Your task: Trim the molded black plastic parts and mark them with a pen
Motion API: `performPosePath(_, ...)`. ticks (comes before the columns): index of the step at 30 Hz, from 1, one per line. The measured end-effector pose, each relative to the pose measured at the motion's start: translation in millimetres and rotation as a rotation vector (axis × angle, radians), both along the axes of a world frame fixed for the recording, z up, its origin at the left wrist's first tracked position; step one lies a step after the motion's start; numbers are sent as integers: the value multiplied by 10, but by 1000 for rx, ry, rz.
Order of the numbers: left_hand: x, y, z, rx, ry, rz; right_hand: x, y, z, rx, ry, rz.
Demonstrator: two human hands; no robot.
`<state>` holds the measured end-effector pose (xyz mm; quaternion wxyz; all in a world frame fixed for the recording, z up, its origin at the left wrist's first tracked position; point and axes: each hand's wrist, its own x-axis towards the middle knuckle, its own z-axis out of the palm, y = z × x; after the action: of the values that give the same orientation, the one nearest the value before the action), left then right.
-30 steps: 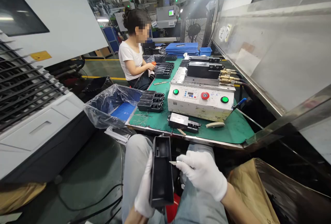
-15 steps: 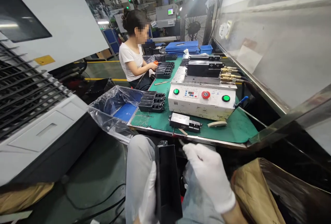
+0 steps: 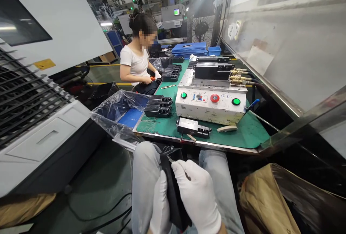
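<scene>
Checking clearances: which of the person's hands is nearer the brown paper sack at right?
Right. The white-gloved right hand is left of the sack, apart from it, at the black rectangular plastic case; the white-gloved left hand is farther left, against the case's left side.

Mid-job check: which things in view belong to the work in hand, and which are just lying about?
In use:
- black box, in the left hand
- small pointed tool, in the right hand

Seemingly just lying about:
- pale curved strip, on the table
- blue sheets, stacked
- paper bag

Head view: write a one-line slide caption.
Gloved left hand holds a black housing; gloved right hand grips a small tool near one end, before a green bench.
</scene>
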<state>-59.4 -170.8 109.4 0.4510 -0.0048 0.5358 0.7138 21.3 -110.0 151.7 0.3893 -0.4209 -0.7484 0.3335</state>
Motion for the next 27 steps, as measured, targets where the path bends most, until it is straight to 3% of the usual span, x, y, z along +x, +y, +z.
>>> performPosePath(3, -9, 6, 11, -35, -50, 0, -27, -4, -12, 7, -21, -18)
performPosePath(9, -14, 7, 36, -103, 57, 35, -55, -2, -40, 32, -34, -37)
performPosePath(15, 30, -40, -145, -69, 237, 64, -23, 29, -45, -81, 57, 10)
performPosePath(19, 10, -64, -239, -116, 338, 1, -29, 15, -69, -135, 114, 38)
performPosePath(27, -71, -68, -424, -98, 557, -8, 3, 33, -157, -281, 297, -4)
